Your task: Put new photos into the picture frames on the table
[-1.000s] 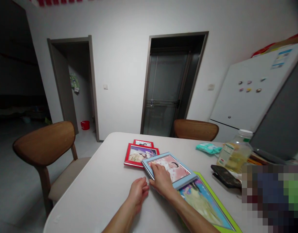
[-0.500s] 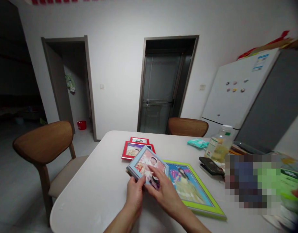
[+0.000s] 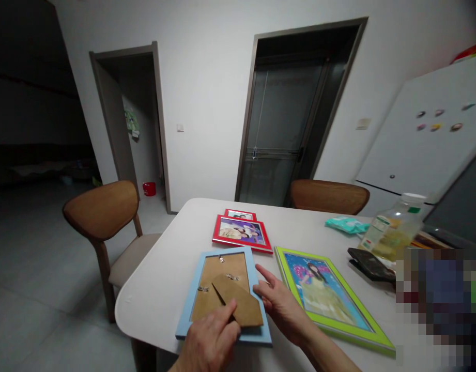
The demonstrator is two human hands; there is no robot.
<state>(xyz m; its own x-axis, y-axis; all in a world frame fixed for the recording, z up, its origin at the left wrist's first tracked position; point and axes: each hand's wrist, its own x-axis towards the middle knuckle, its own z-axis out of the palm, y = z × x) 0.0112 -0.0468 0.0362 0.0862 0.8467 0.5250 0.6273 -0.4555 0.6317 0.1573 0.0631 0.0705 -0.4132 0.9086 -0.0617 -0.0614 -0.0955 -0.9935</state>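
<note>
Left hand [image 3: 213, 333]: pinching the stand [image 3: 244, 306], might rip if yanked
Right hand [image 3: 278, 302]: kinda spread, so blue frame [image 3: 261, 336] could skid

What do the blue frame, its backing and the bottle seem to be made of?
Blue frame: painted wood or plastic, smooth, even-coloured. Backing: probably fibreboard or cardboard, matte and brown. Bottle: clear plastic or glass, glossy; yellowish contents show through.

1 blue frame [image 3: 197, 276], brown back [image 3: 210, 300] up, at table's [image 3: 160, 287] edge
</note>
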